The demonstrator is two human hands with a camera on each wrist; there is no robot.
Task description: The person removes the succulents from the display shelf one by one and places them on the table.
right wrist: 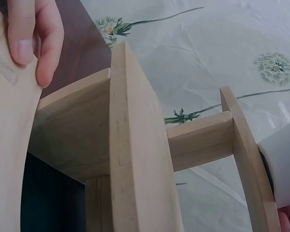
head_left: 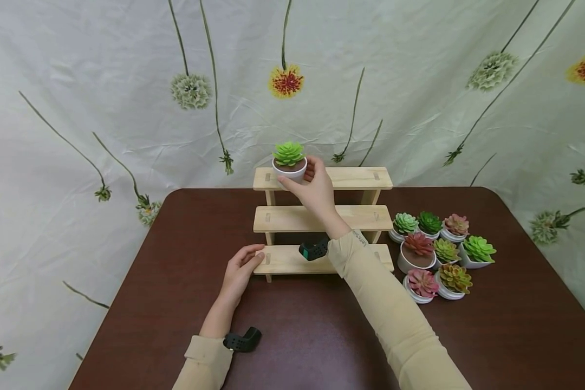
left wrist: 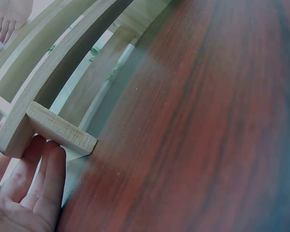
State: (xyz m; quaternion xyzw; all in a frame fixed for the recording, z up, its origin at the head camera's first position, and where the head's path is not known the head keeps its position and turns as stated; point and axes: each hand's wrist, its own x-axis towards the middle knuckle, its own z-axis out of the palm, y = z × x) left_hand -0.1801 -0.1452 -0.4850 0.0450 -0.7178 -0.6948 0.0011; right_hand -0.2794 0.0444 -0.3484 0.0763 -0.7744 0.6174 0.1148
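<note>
A three-tier wooden shelf (head_left: 317,218) stands on the dark table. At the left end of its top tier, my right hand (head_left: 316,189) grips a white pot with a bright green succulent (head_left: 289,155), thumb in front and fingers at the far side. In the right wrist view the white pot (right wrist: 284,166) is right at the top board, with fingertips (right wrist: 286,220) under it. My left hand (head_left: 240,270) holds the left end of the bottom tier. The left wrist view has its fingers (left wrist: 50,179) beneath the board end (left wrist: 17,130), against the side support.
Right of the shelf, several potted succulents stand close together, among them a red one (head_left: 418,245), a pink one (head_left: 423,283) and a green one (head_left: 479,249). A white cloth with printed flowers (head_left: 419,108) hangs behind the dark wooden table (head_left: 302,336).
</note>
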